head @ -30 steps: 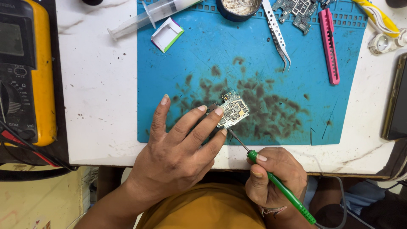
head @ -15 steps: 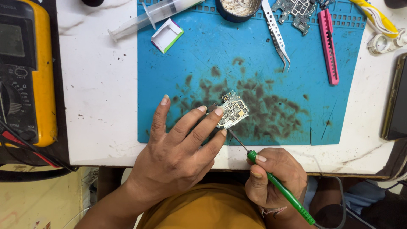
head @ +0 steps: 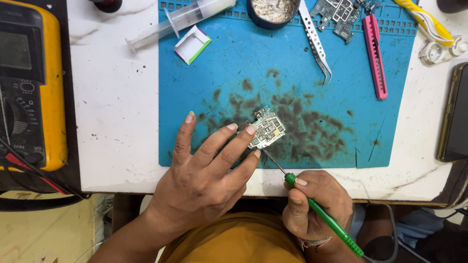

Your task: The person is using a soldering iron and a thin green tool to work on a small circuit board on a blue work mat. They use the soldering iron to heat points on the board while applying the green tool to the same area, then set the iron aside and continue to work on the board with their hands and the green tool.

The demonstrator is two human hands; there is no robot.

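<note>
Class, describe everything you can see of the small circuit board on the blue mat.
The circuit board is small, roughly rectangular and pale, crowded with tiny metal shields and components. It lies flat and tilted on the stained blue mat, near its front edge. Fingertips of the left hand press on its left edge. The thin metal tip of a green-handled tool, gripped in the right hand, reaches its lower edge.

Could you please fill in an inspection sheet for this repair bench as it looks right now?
Surface: white table with a stained blue mat.
Job's things: small circuit board on the mat; green-handled tool, tip at the board's lower edge.
Clutter: syringe, tweezers, pink cutter, round tin, yellow multimeter.
Hands: left hand pins the board; right hand grips the tool.
Cables: red and black leads at the meter.
Surroundings: dark device at right edge.
</note>
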